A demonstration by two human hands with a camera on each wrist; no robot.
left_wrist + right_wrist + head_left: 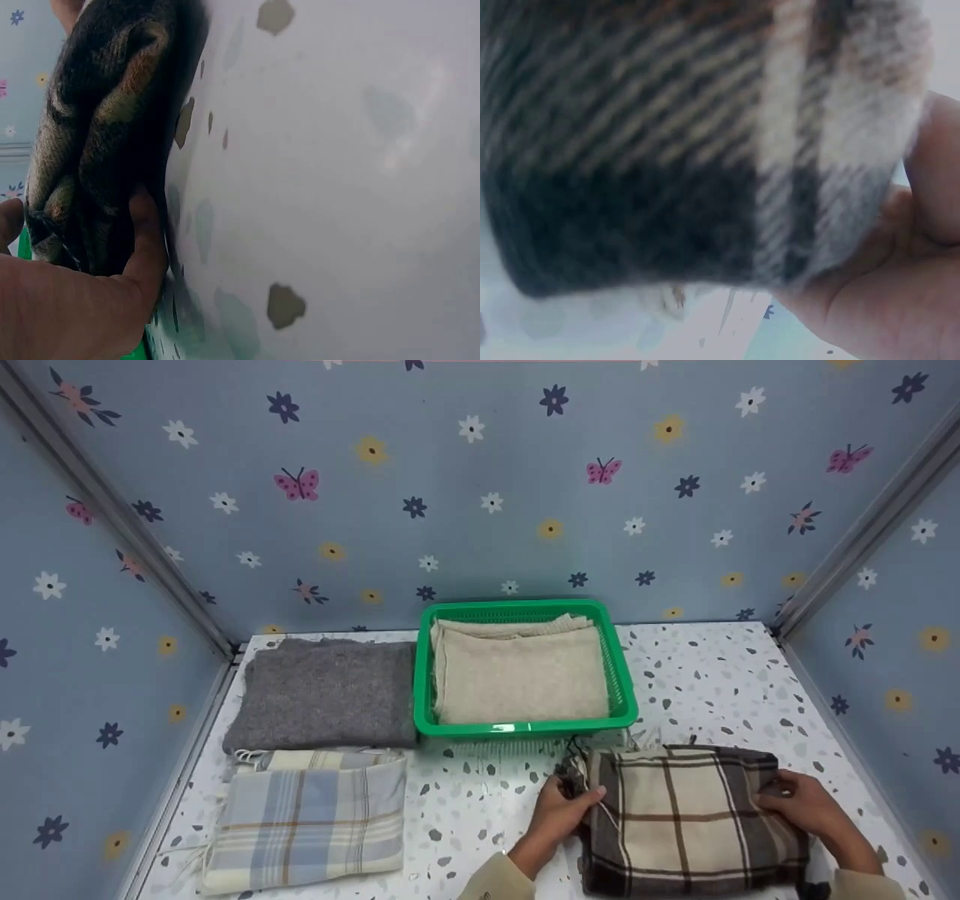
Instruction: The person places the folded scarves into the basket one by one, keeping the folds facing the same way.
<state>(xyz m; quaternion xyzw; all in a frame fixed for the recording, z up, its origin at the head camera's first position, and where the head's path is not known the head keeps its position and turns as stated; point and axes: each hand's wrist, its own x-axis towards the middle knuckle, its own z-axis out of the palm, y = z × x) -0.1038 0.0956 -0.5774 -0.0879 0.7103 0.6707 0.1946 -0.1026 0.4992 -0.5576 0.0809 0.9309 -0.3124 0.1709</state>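
A folded brown-and-cream plaid scarf (690,817) lies on the speckled white table (480,802) at the front right. My left hand (564,808) grips its left edge, thumb on top. My right hand (802,802) grips its right edge. In the left wrist view the scarf's dark folded edge (97,127) is pinched between my thumb and fingers (146,247) just above the tabletop. The right wrist view shows the plaid cloth (690,135) close up, held from below by my fingers (930,172).
A green plastic basket (525,727) holding a folded beige cloth (521,675) stands behind the scarf. A folded grey cloth (322,694) and a pale blue plaid cloth (307,817) lie at the left. Flowered blue walls enclose the table on three sides.
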